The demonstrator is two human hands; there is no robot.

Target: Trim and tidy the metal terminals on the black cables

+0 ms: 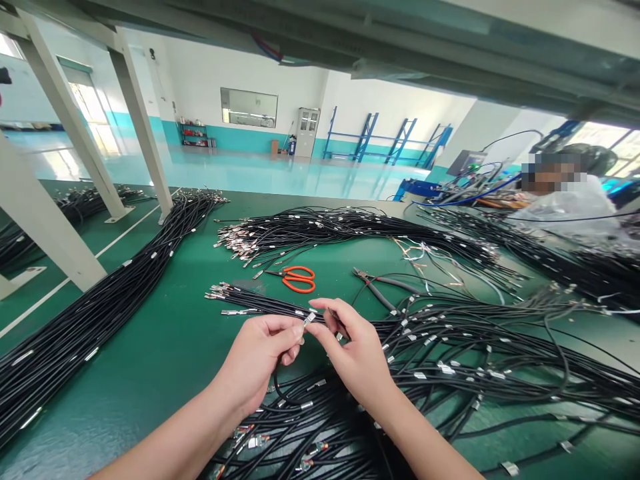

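In the middle of the view, my left hand (263,353) is closed in a pinch on the end of a black cable. A small silver-white piece (309,319) sticks up from that pinch; whether it is a label or a metal terminal I cannot tell. My right hand (357,350) is right beside it, thumb and forefinger tips at the piece. A slim dark thing (339,323) shows within its curled fingers, too hidden to name. Behind my hands lies a bundle of black cables (260,300) with metal ends. More labelled cables (320,400) lie below my hands.
Orange-handled scissors (299,279) and grey-handled cutters (375,288) lie beyond my hands on the green table (175,347). Cable bundles (135,280) stretch along the left, back and right. White posts (143,120) rise at left. A person (565,193) is at far right.
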